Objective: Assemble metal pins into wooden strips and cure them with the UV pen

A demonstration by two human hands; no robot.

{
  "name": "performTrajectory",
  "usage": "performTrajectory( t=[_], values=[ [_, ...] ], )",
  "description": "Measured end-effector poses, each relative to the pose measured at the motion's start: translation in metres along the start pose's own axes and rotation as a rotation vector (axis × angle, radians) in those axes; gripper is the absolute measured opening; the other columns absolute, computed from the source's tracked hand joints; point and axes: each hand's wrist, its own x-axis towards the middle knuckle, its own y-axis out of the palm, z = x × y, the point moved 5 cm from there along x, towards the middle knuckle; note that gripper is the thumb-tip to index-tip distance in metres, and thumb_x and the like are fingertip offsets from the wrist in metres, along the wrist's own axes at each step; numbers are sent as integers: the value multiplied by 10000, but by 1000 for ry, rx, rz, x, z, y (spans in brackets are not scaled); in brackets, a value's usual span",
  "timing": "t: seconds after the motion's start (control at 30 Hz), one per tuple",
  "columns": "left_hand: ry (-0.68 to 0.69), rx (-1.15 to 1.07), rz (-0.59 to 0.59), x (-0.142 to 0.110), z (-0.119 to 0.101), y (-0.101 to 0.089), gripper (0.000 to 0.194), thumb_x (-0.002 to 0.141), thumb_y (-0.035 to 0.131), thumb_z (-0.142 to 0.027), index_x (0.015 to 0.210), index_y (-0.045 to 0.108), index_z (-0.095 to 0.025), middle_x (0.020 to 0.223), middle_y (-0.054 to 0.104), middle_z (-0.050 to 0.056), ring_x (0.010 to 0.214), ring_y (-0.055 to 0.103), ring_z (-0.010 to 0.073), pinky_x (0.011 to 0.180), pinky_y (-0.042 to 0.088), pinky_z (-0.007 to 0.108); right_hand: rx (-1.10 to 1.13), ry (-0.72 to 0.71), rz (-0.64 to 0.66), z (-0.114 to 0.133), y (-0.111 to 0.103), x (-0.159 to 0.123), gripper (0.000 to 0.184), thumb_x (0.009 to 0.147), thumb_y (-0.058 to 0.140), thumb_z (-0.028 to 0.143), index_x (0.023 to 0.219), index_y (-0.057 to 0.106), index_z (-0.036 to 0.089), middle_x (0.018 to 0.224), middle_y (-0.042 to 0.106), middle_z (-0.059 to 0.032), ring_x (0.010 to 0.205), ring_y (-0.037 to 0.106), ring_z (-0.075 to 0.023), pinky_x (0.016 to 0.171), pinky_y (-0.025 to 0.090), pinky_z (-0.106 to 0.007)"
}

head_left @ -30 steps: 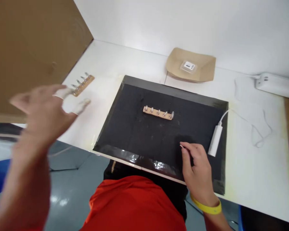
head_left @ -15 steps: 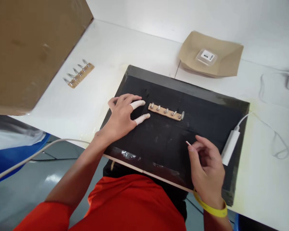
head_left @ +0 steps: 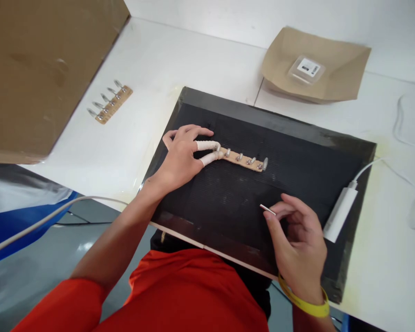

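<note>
A narrow tan strip (head_left: pixel 244 161) with several small metal pins or clips standing along it lies on the black mat (head_left: pixel 207 193). My left hand (head_left: pixel 186 150), white finger covers on thumb and index finger, pinches the strip's left end; the fingertips hide the clip there. At the strip's right end one clear or whitish piece stands taller than the others. Off to the lower right, my right hand (head_left: pixel 297 235) holds a thin, short metal strip (head_left: pixel 267 210) between thumb and index finger, apart from the tan strip. It is too small to name more exactly.
A similar tan strip with several clear-topped clips (head_left: pixel 111 103) lies at the left beside a large cardboard box (head_left: pixel 48 78). At the back sits a brown paper tray (head_left: pixel 342 78) with a labelled clear case (head_left: pixel 306 69). A white cabled bar (head_left: pixel 340 214) lies on the mat's right side.
My left hand has moved right, closing its thumb and index finger onto the strip's left end. The metal strip in my right hand now sticks out further from the fingertips. The view has shifted slightly.
</note>
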Motion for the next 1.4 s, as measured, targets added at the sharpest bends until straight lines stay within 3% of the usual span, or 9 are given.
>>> performTrajectory(
  t=[0.4, 0.67, 1.1, 1.23, 1.4],
  values=[
    [-10, 18, 5, 3, 4, 2, 124, 998, 696, -325, 1018, 814, -291, 1352, 718, 44, 1365, 524, 299, 1143, 253, 514, -21, 3, 9, -4, -2, 0, 357, 927, 729, 225, 1273, 644, 246, 892, 693, 2, 823, 663, -159, 790, 575, -335],
    [27, 57, -52, -2, -4, -2, 150, 1005, 682, -329, 982, 826, -294, 1352, 714, 52, 1416, 486, 332, 1159, 208, 547, -10, -15, 15, 0, -1, 0, 367, 929, 726, 212, 1282, 638, 256, 899, 688, 4, 825, 662, -162, 782, 582, -337],
    [63, 106, -88, -4, -13, -4, 204, 1016, 605, -284, 937, 791, -262, 1330, 709, 35, 1442, 472, 313, 1191, 197, 643, -29, -33, 46, 1, 3, -4, 376, 946, 701, 197, 1306, 616, 262, 908, 680, 12, 819, 633, -150, 814, 548, -334],
    [46, 104, -109, -5, -14, -9, 149, 990, 665, -266, 929, 801, -278, 1314, 728, 56, 1419, 502, 347, 1166, 220, 653, -38, -39, 56, 2, 4, -5, 380, 947, 697, 198, 1312, 611, 260, 910, 681, 10, 823, 635, -157, 821, 549, -346],
    [25, 86, -148, -12, -13, -20, 122, 979, 708, -281, 902, 799, -309, 1301, 740, 25, 1393, 538, 332, 1158, 232, 633, -12, -45, 67, 5, 7, -7, 375, 948, 699, 191, 1306, 614, 260, 904, 684, 10, 812, 637, -155, 806, 560, -347]
  ],
)
